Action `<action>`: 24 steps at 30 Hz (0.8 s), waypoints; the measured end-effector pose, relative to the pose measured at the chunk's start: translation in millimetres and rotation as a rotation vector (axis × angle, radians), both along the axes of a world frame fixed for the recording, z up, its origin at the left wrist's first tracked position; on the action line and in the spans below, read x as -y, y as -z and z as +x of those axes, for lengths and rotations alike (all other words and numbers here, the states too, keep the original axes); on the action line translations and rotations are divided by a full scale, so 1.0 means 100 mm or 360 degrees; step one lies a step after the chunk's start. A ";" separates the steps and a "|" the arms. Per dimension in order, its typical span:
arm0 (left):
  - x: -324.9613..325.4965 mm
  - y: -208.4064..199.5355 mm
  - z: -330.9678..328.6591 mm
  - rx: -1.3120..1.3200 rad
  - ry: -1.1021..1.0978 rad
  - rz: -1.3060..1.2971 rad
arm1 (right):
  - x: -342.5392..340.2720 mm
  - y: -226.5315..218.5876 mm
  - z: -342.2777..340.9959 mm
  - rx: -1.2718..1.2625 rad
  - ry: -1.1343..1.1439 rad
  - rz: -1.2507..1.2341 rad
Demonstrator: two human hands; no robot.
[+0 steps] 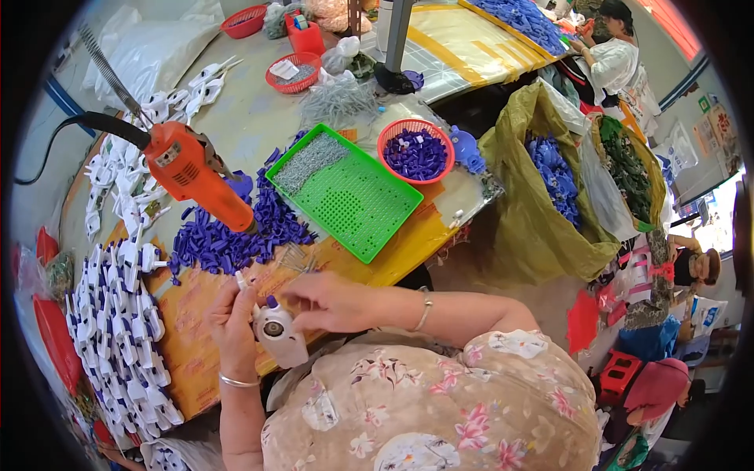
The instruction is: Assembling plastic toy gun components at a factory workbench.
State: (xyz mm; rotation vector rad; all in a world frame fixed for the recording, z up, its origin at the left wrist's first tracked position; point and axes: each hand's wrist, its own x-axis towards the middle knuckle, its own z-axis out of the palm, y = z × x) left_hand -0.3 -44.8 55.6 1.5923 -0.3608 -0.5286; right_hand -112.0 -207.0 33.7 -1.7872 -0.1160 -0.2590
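In front of my body, my left hand (pixel 232 322) is closed round a white plastic housing (pixel 284 345) with a dark round metal-ringed centre. A thin white tip sticks up past its thumb. At the housing's upper end sits a small purple plastic piece (pixel 272 301). Close beside that piece, my right hand (pixel 334 302) has its fingers bent in towards the housing; what they pinch, if anything, is hidden. Just beyond my hands hangs an orange power screwdriver (pixel 188 169), its nose above a heap of purple plastic pieces (pixel 275 220).
A green perforated tray (pixel 369 212) holds small metal screws. Right of it stands a red basket (pixel 416 149) of purple pieces. Rows of white housings (pixel 126 337) cover the table's left side. A yellowish sack (pixel 510 188) with blue parts stands right. Other people work at far right.
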 end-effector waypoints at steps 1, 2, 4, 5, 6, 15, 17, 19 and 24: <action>-0.02 -0.02 0.01 -0.0051 -0.0066 0.0011 | 0.10 -0.09 -0.05 0.0150 0.0179 -0.0294; -0.05 -0.05 0.04 -0.0099 -0.0141 0.0025 | 0.29 -0.12 -0.10 0.0051 0.0358 -0.0459; -0.09 -0.12 0.08 -0.0042 -0.0090 0.0021 | 0.84 0.18 -0.08 0.0341 0.0979 -0.0289; -0.13 -0.11 0.10 -0.0068 -0.0174 -0.0038 | 1.15 -0.09 -0.12 0.0257 0.1083 -0.1089; -0.12 -0.11 0.12 -0.0087 -0.0231 -0.0105 | 1.53 -0.01 -0.14 0.0375 0.1224 -0.1238; -0.13 0.09 0.14 -0.0204 -0.0088 -0.0102 | 2.26 -0.13 -0.22 -0.0830 0.1159 -0.2143; -0.19 0.14 0.11 -0.0338 -0.0112 -0.0086 | 2.25 -0.07 -0.13 -0.0917 0.1155 -0.2232; -0.18 0.18 0.11 -0.0336 -0.0053 -0.0066 | 2.24 -0.05 -0.13 -0.0915 0.1136 -0.2337; -0.09 0.11 0.05 -0.0354 0.0110 -0.0027 | 2.09 -0.18 -0.23 -0.0585 0.1222 -0.1826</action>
